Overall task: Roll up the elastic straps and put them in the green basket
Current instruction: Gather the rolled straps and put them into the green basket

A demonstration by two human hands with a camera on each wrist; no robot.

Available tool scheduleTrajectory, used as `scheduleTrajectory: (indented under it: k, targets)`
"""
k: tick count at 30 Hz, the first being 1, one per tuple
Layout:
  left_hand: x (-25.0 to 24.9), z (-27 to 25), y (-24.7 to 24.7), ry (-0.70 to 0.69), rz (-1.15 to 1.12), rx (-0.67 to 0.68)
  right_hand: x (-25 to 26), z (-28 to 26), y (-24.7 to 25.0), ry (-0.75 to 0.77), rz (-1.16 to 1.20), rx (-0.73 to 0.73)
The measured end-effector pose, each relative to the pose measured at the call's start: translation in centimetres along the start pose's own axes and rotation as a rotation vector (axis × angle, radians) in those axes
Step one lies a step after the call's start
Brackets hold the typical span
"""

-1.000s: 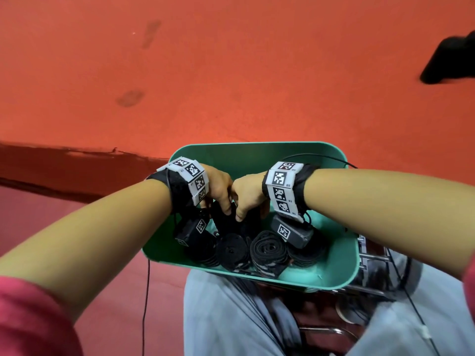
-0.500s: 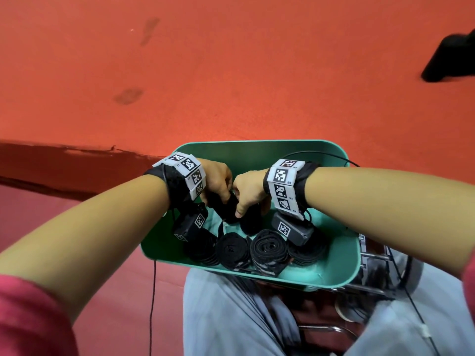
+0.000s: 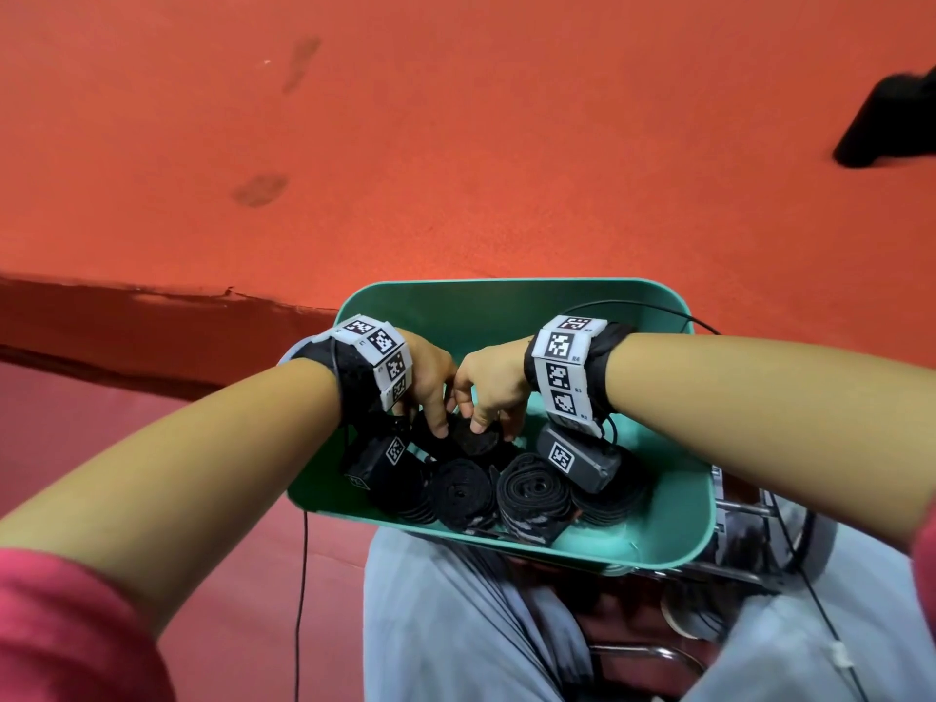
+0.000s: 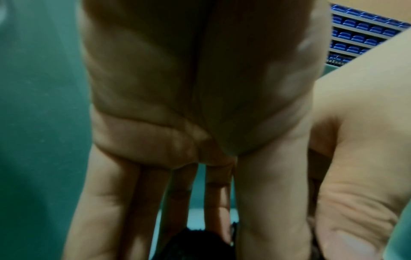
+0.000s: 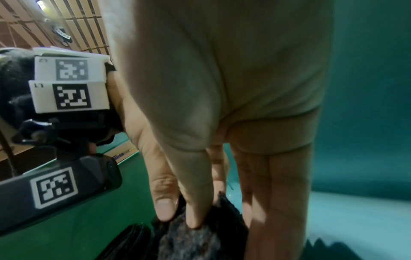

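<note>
Nearest the person, four rolled straps [image 3: 532,491] are lying side by side along the near wall of the green basket [image 3: 673,524]. Just behind them, the left hand [image 3: 430,377] and right hand [image 3: 489,385] are meeting over a black strap roll [image 3: 473,438], fingers pointing down and pinching it from both sides inside the basket. Beyond the basket, the red floor [image 3: 456,144] is stretching away.

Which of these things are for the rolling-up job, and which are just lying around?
For the job:
green basket
rolled straps in the basket
the roll both hands hold
left hand
right hand

Just there:
red floor
black object, far right
</note>
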State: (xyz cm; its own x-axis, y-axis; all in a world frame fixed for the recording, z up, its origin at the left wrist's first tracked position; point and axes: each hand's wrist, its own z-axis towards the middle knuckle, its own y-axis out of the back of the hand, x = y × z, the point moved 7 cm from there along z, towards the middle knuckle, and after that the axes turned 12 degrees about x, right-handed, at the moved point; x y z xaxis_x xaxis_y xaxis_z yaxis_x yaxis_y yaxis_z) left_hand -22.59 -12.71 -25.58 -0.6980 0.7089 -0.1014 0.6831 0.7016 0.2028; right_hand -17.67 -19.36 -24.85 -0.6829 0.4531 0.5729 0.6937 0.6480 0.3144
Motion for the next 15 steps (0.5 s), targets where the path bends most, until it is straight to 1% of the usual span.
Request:
scheduleTrajectory:
  k: [3, 6, 10, 15]
  targets:
    - [0.15, 0.12, -0.34, 0.016, -0.015, 0.034, -0.03, 0.13, -0.06, -0.01, -0.012, 0.003]
    - [0.29, 0.16, -0.49, 0.029, -0.014, 0.04, -0.07, 0.01, 0.14, -0.018, -0.04, -0.025]
    - [0.22, 0.07, -0.59, 0.038, -0.029, 0.032, -0.16, -0.27, 0.0, -0.033, -0.055, -0.003]
    - [0.54, -0.47, -0.62, 0.048, -0.032, -0.016, 0.13, -0.74, 0.04, -0.028, -0.058, 0.009]
